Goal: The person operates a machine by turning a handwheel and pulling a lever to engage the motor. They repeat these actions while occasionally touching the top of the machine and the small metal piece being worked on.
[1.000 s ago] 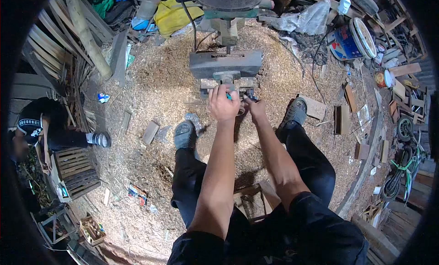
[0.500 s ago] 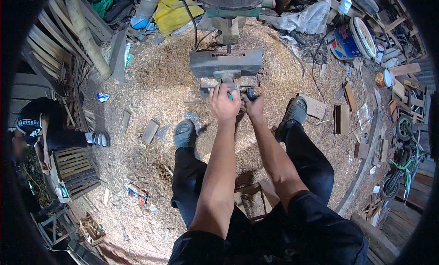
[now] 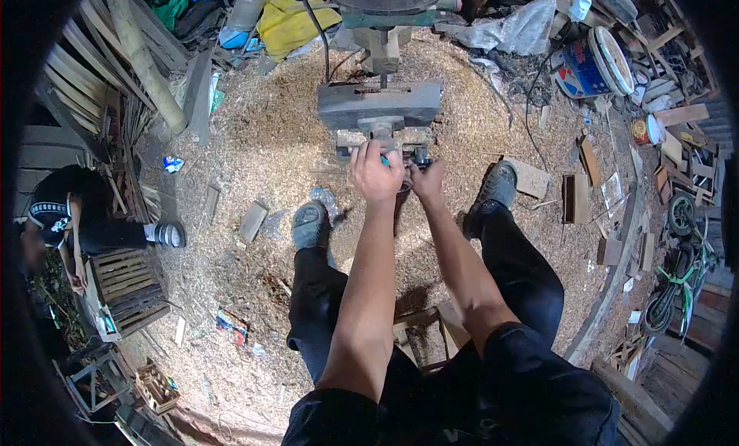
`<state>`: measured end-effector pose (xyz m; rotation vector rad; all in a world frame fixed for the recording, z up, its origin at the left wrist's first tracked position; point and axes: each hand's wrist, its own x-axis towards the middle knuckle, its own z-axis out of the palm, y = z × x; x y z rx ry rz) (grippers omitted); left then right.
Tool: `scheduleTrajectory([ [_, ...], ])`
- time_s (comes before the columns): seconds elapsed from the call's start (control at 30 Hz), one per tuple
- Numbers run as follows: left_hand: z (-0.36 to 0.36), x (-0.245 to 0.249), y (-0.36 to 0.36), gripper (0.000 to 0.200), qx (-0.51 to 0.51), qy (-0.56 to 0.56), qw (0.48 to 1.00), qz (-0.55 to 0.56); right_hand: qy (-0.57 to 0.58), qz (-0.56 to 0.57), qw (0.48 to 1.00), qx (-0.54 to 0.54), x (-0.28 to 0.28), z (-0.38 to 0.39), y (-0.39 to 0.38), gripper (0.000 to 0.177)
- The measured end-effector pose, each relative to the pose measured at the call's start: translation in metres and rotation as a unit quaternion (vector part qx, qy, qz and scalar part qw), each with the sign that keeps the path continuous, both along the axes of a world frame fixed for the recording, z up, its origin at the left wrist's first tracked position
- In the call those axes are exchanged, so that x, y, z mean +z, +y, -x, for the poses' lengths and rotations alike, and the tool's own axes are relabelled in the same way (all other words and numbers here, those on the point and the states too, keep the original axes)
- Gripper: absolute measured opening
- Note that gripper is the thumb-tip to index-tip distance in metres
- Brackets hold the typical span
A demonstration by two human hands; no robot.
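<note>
Head view: we note dark trousers point(image 3: 523, 276) low in the frame. At centre, the left hand point(image 3: 376, 175) is fisted around a teal-handled tool point(image 3: 384, 161). Just beside it, the right hand point(image 3: 428, 180) pinches a small dark fitting point(image 3: 421, 153). Both lie directly below the grey machine block point(image 3: 379, 105), upper centre, with sawdust floor point(image 3: 254, 138) around.

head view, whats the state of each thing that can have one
left hand, closed in a fist around a small teal-handled piece
right hand, fingers at a small dark fitting, grip unclear
grey metal machine table, level, sawdust heaped around it
thin drill bit, hanging above the table
blue and white plastic bucket, tipped on its side
</note>
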<state>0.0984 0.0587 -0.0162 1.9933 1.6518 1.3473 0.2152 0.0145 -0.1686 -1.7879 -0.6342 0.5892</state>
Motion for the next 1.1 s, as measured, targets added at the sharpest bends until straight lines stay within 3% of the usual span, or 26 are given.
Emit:
scheduleTrajectory([
  [0.03, -0.001, 0.002, -0.001, 0.012, -0.002, -0.001, 1.0, 0.005, -0.197, 0.011, 0.98, -0.008, -0.003, 0.003, 0.001, 0.046],
  [0.07, -0.001, 0.0, -0.002, 0.012, -0.006, -0.003, 1.0, 0.002, -0.387, 0.023, 0.922, -0.016, -0.002, 0.003, 0.001, 0.048],
  [0.1, 0.0, 0.0, 0.0, 0.012, -0.009, -0.006, 1.0, -0.003, -0.389, 0.022, 0.921, -0.015, -0.001, 0.002, -0.003, 0.042],
  [0.17, 0.0, -0.001, 0.0, 0.011, -0.005, -0.001, 1.0, 0.004, -0.082, -0.059, 0.995, -0.017, -0.001, 0.004, -0.006, 0.039],
  [0.2, -0.001, 0.0, 0.001, 0.011, -0.005, 0.001, 1.0, 0.002, 0.078, -0.098, 0.992, -0.018, -0.002, 0.005, -0.004, 0.037],
  [0.23, -0.001, 0.0, 0.001, 0.011, -0.003, 0.002, 1.0, 0.002, 0.264, -0.025, 0.964, -0.012, -0.001, -0.001, -0.005, 0.034],
  [0.33, 0.0, -0.004, 0.002, 0.012, 0.001, 0.002, 1.0, 0.002, 0.472, -0.072, 0.879, 0.001, -0.004, -0.001, 0.001, 0.036],
  [0.37, 0.0, -0.005, 0.002, 0.013, 0.001, 0.002, 1.0, 0.003, 0.481, -0.095, 0.872, 0.001, -0.01, -0.001, 0.001, 0.043],
  [0.43, -0.001, -0.004, 0.001, 0.012, -0.002, 0.002, 1.0, -0.003, 0.249, 0.009, 0.968, 0.008, -0.055, -0.006, 0.008, 0.047],
  [0.47, 0.0, -0.003, 0.001, 0.011, -0.003, 0.001, 1.0, -0.008, 0.125, 0.06, 0.99, 0.013, -0.071, -0.008, 0.012, 0.05],
  [0.5, 0.0, -0.003, 0.001, 0.011, -0.003, 0.001, 1.0, -0.007, -0.09, 0.081, 0.993, -0.015, -0.013, 0.006, 0.004, 0.057],
  [0.6, -0.001, 0.0, 0.002, 0.011, -0.006, 0.001, 1.0, -0.004, -0.166, 0.14, 0.976, 0.005, 0.013, 0.005, -0.006, 0.057],
  [0.63, 0.0, 0.001, 0.002, 0.012, -0.007, 0.002, 1.0, -0.001, -0.013, 0.056, 0.998, 0.017, 0.015, 0.005, -0.007, 0.05],
  [0.67, 0.0, 0.001, 0.0, 0.012, -0.008, 0.003, 1.0, 0.003, 0.17, 0.018, 0.985, 0.025, 0.008, 0.0, -0.009, 0.049],
  [0.7, 0.0, 0.001, 0.0, 0.012, -0.01, 0.0, 1.0, 0.003, 0.346, -0.023, 0.937, 0.033, 0.002, -0.008, -0.008, 0.048],
  [0.73, 0.0, 0.0, 0.0, 0.011, -0.01, -0.003, 1.0, 0.003, 0.51, -0.062, 0.857, 0.042, -0.005, -0.014, -0.008, 0.048],
  [0.77, 0.0, 0.001, 0.001, 0.011, -0.009, -0.004, 1.0, 0.002, 0.47, -0.036, 0.882, 0.011, 0.0, -0.012, -0.005, 0.047],
  [0.9, 0.0, 0.002, 0.0, 0.011, 0.0, -0.005, 1.0, 0.002, 0.477, -0.017, 0.878, 0.035, 0.009, -0.016, -0.005, 0.051],
  [0.93, 0.0, 0.002, 0.0, 0.011, 0.002, -0.007, 1.0, -0.001, 0.275, 0.016, 0.96, 0.04, 0.008, -0.011, -0.003, 0.053],
  [0.97, -0.001, 0.002, 0.0, 0.011, 0.004, -0.01, 1.0, -0.005, 0.058, 0.049, 0.996, 0.042, 0.004, -0.007, 0.001, 0.055],
  [1.0, -0.002, 0.0, -0.001, 0.011, 0.002, -0.006, 1.0, -0.004, -0.163, 0.08, 0.982, 0.042, -0.006, -0.006, 0.003, 0.058],
  [1.03, -0.001, 0.0, 0.0, 0.011, 0.0, -0.002, 1.0, -0.003, -0.2, 0.084, 0.975, 0.051, -0.016, -0.006, 0.004, 0.068],
  [1.1, -0.001, 0.0, 0.002, 0.011, -0.009, -0.009, 1.0, -0.016, -0.151, 0.053, 0.987, 0.021, -0.004, -0.003, 0.002, 0.067],
])
